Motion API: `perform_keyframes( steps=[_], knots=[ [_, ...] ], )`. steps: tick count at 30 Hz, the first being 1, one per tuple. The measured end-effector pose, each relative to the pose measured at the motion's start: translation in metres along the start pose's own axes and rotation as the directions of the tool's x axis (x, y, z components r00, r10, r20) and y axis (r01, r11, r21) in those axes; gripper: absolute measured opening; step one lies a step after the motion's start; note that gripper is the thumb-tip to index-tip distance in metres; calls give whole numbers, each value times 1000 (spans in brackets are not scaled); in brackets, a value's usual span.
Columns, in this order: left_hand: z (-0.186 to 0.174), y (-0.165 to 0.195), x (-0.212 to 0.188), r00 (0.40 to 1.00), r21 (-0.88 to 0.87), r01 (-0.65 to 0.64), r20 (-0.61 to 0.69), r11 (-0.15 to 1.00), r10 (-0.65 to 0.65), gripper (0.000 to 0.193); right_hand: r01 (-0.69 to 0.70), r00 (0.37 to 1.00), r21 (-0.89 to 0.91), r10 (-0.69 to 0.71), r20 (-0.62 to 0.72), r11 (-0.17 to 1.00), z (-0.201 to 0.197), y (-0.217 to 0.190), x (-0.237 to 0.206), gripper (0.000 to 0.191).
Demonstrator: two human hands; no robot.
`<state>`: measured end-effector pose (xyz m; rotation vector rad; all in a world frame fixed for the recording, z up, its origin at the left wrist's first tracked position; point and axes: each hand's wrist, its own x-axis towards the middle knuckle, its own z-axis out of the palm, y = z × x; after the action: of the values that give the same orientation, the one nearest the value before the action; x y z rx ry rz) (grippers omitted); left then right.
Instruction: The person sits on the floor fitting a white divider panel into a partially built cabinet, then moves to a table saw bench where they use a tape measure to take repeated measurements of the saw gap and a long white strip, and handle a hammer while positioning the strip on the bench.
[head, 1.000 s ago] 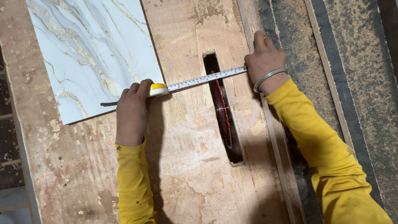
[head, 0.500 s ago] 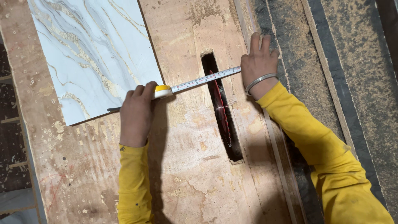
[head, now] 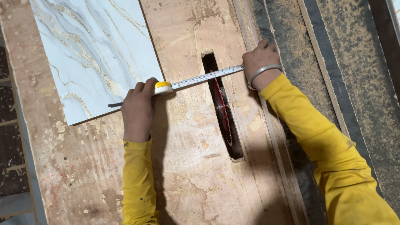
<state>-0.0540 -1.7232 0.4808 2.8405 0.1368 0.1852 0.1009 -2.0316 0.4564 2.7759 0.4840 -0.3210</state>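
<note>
My left hand [head: 137, 109] grips a yellow tape measure case [head: 163, 88] at the right edge of a white marbled tile [head: 96, 50] and also holds a thin dark pencil that pokes out to the left. The white tape blade [head: 206, 77] stretches right across the slot with the red saw blade [head: 221, 112]. My right hand [head: 260, 60], wearing a metal bangle, pins the blade's end near a wooden rail at the table's right side. Both sleeves are yellow.
The worn plywood saw table [head: 187, 175] carries the tile at upper left. A wooden fence strip [head: 275, 141] runs along its right side. Dusty dark boards [head: 346, 62] lie further right. Dark floor slats [head: 10, 146] show at the left edge.
The view has shifted slightly. Both hands keep the tape stretched across the saw slot, and my right hand has settled flatter onto the tape's end.
</note>
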Motion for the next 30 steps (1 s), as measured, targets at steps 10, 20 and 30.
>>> perform_keyframes(
  steps=[10,20,30],
  knots=[
    [-10,-20,-8,999,-49,46,17,998,-45,36,9,999,-18,-8,46,1000,0,2,14,40],
    [-12,-46,-16,998,-91,65,13,994,-64,39,19,993,-66,-11,119,998,-12,6,16,42],
    [-8,-53,-13,995,-60,83,60,995,-79,43,11,995,-201,9,96,979,-23,7,3,34]
  ],
)
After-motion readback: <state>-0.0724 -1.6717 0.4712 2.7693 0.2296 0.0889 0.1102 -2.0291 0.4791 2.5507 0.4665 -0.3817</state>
